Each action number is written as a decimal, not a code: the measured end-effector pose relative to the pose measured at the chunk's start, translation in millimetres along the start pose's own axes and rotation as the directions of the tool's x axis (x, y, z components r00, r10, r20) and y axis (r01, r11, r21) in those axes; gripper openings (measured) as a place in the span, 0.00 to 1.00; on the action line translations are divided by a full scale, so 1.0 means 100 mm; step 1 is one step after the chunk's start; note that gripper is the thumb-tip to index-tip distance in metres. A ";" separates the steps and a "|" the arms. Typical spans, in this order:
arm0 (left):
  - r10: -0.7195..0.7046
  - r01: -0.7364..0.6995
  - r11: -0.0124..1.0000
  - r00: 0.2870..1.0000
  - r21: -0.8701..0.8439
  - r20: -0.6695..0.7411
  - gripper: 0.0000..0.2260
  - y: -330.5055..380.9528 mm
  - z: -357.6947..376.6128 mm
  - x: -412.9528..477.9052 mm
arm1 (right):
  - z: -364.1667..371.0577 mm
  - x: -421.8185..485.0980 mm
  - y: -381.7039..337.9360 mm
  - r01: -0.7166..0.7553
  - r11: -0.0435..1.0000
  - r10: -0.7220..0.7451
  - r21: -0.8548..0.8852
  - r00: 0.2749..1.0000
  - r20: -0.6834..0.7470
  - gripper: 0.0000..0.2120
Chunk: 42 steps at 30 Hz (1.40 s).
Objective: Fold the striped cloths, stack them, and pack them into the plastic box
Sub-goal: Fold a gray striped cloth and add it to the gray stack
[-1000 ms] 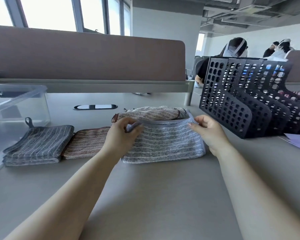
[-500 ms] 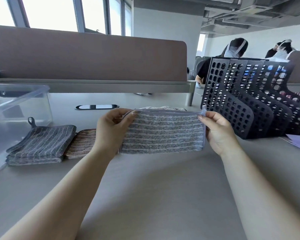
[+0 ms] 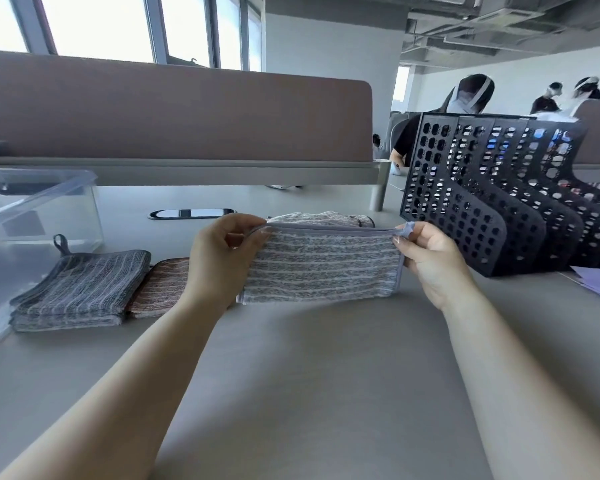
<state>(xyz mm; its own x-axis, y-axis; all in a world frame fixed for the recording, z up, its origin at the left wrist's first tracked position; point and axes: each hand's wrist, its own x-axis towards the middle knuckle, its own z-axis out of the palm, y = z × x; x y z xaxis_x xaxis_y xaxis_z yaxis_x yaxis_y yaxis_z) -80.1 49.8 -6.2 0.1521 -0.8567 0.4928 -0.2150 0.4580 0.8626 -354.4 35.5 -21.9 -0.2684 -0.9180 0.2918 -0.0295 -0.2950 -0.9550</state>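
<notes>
Both hands hold one grey striped cloth [image 3: 321, 266] up by its top edge, just above the table [image 3: 309, 393]; the left hand [image 3: 222, 258] is clamped on the top left corner, thumb and fingers pinched over the lilac binding, and the right hand [image 3: 430, 261] is pinched shut on the top right corner. Held taut this way, the cloth hangs as a flat band with its lower edge at or just off the table, which looks like a way of lining up the layers of a first fold before halving it again; that is a judgement, since the layers cannot be counted here.

Behind the held cloth, on the far side, lies another striped cloth [image 3: 321, 218], loose and rumpled, so probably not yet folded. To the left, two folded cloths rest side by side on the table: a dark grey folded cloth [image 3: 80, 289] with a hanging loop at its far corner, and a reddish folded cloth [image 3: 160, 289] touching its right edge, partly hidden by the left wrist; they seem parked near the box for easy stacking. The plastic box [image 3: 35, 216] stands at the far left, clear-walled; no cloth shows inside it. A black perforated file rack [image 3: 492, 209] stands to the right, well clear of the work.
</notes>
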 end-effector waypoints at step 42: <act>-0.299 -0.306 0.397 0.848 0.865 0.437 0.24 -0.19 0.40 -0.29 | 0.54 -0.34 0.19 0.463 0.307 0.219 -0.831 0.816 0.536 0.27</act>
<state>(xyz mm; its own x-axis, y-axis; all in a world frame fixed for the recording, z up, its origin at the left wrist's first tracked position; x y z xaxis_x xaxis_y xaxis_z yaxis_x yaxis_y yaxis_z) -118.5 56.7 -41.5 -0.2282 -0.9674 0.1099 -0.9667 0.2386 0.0928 -293.9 46.7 -47.4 0.2903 -0.9553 0.0566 -0.9338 -0.2957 -0.2014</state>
